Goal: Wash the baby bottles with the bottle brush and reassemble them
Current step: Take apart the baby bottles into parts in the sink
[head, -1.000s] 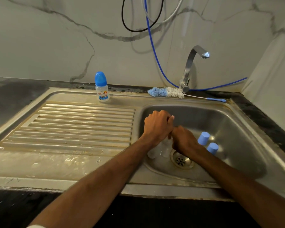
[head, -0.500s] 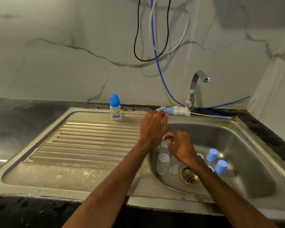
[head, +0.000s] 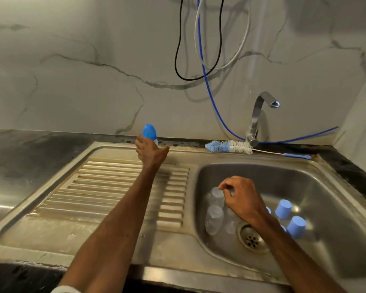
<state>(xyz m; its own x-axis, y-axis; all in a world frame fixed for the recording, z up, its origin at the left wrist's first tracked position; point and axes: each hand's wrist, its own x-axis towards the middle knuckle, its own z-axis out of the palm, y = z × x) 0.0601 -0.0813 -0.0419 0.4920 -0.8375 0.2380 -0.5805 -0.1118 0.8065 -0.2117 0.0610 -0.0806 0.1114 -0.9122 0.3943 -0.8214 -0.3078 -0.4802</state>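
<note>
An assembled baby bottle (head: 150, 132) with a blue cap stands at the back of the drainboard. My left hand (head: 151, 152) reaches it, fingers to its left and thumb spread to its right, hiding the bottle's body. Several clear bottle bodies (head: 214, 217) lie upturned in the sink basin (head: 325, 199) beside the drain (head: 251, 240). Above them, my right hand (head: 242, 199) has curled fingers that pinch the top one (head: 216, 195). Blue caps (head: 296, 226) stand right of my wrist. The bottle brush (head: 228, 146) lies on the back rim by the tap.
The tap (head: 260, 115) rises behind the basin's back rim. A blue hose (head: 211, 98) and black and white cables hang down the marble wall. The ribbed drainboard (head: 106, 187) stretches left of the basin. Dark countertop (head: 30, 157) surrounds the sink.
My left hand left the basin and reached up and left to the capped bottle on the drainboard. My right hand stayed over the clear bottles. The view has tilted upward.
</note>
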